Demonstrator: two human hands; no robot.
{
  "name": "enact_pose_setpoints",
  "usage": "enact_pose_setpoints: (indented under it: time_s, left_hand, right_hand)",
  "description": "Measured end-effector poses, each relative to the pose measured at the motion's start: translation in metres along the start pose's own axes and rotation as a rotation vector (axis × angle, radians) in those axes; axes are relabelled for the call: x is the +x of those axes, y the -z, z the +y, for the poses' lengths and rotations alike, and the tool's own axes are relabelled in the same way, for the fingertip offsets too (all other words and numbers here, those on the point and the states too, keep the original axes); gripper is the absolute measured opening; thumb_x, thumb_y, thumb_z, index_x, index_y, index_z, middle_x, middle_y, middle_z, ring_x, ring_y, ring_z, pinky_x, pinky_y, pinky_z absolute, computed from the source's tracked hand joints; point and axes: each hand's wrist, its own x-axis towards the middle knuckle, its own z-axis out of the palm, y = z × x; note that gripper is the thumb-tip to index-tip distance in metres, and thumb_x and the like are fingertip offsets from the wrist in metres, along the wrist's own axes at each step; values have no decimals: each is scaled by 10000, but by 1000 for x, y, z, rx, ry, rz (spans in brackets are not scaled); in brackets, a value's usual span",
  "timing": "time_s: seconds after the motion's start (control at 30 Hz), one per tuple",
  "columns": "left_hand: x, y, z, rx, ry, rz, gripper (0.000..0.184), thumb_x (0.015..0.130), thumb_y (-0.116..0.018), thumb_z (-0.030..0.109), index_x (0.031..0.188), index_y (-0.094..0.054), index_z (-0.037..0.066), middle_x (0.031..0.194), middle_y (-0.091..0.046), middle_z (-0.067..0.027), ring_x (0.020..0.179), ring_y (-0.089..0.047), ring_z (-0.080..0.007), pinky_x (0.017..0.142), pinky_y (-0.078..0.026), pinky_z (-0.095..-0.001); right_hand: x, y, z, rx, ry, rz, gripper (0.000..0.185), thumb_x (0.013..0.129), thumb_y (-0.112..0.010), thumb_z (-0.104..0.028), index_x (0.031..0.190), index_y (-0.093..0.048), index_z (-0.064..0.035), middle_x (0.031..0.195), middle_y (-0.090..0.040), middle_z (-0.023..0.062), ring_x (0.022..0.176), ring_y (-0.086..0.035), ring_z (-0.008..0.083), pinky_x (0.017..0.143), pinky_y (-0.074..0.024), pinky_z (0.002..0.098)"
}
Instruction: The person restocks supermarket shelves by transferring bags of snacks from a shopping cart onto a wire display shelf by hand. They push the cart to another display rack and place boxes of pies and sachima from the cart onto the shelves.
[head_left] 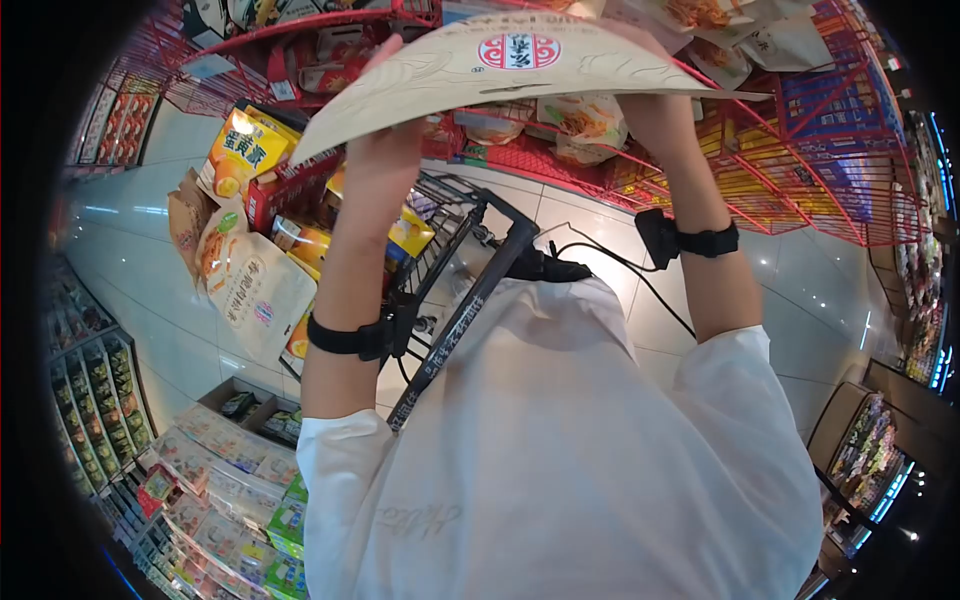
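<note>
A large beige snack bag point(430, 85) with a red and blue logo is held up in front of me, bent in an arch. My left hand point(388, 140) grips its left side, with fingertips showing over the upper edge and the palm beneath. My right hand point(655, 105) holds the right side, and the bag covers most of its fingers. Below and behind the bag stands a red wire display rack point(745, 180) with similar snack bags point(580, 125) in it. Both forearms wear black straps.
A black shopping cart point(515, 240) stands at my front left. It is loaded with yellow boxes point(245, 150) and another beige snack bag point(255, 285). Stacked packages point(215, 480) are at lower left, shelves point(95, 400) at far left. A dark cable point(640, 265) runs by my right arm.
</note>
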Motion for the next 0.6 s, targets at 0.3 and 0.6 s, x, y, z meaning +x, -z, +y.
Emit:
enact_pose_setpoints:
  time_s: [0.3,0.6]
  left_hand:
    - [5,11,-74,188,322,-39,516,893,-626,-27,1354,-428,94,1214,-544,-36,1107,-510,-121,950,-428,-282]
    - [38,10,-90,200,527,-88,773,960,-591,52,1568,-147,228,1517,-375,-84,1287,-511,-236,1037,-422,-410]
  right_hand:
    - [-110,-67,80,-15,-286,50,416,753,-723,85,1154,-649,1,1074,-678,190,1057,-654,318,879,-526,403]
    - [-134,-115,148,45,-536,127,380,807,-691,35,1180,-655,-27,1141,-683,181,1103,-645,325,947,-500,395]
